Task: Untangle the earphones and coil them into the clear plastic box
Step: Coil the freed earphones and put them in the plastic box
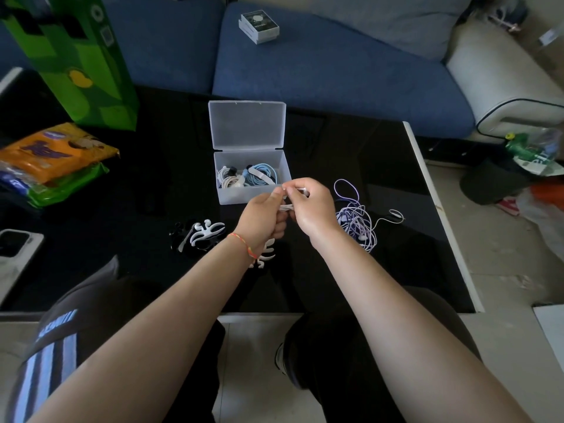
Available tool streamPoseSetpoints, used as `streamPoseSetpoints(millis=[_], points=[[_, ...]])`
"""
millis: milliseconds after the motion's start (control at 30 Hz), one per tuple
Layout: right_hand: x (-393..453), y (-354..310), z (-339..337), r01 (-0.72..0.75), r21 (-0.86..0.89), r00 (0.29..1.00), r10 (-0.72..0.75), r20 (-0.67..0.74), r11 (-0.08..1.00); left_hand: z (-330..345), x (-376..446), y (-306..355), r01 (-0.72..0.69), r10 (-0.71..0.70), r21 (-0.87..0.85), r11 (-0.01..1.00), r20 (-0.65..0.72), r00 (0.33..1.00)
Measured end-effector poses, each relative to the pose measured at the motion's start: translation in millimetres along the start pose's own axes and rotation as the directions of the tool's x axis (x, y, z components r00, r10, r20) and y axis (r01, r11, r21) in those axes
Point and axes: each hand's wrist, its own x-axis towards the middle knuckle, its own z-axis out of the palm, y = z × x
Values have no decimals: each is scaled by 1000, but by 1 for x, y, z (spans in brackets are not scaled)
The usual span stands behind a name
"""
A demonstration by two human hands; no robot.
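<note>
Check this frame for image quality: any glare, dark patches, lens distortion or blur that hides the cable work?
Head view: wide-angle bending shows on the table's white edge; the glossy black top is very dark, with faint reflections. Both hands, left hand and right hand, are sharp, though the white cable between them is mostly covered. The purple earphones and clear plastic box read clearly.

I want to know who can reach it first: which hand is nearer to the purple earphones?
Right. The right hand is just beside the purple earphones, to their left; the left hand is farther left, beyond it.
</note>
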Motion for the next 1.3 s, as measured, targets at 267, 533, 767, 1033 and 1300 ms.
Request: streamPoseSetpoints(millis=[267,533,767,1033,1300], points=[[13,19,-5,83,-272,996,-83,10,959,-43,22,-13,16,130,936,350,-65,989],[11,20,-13,72,-292,997,-67,28,954,-42,27,-38,-104,-51,969,222,119,992],[14,8,-32,-10,-63,1000,8,-25,998,-29,24,-22,-105,66,596,796,86,994],[12,-4,-50,-100,268,992,77,95,958,-23,4,13,14,-4,-24,1000,397,918],[6,-7,-46,-165,410,985,133,107,897,-19,2,10,-130,89,127,983,288,953]])
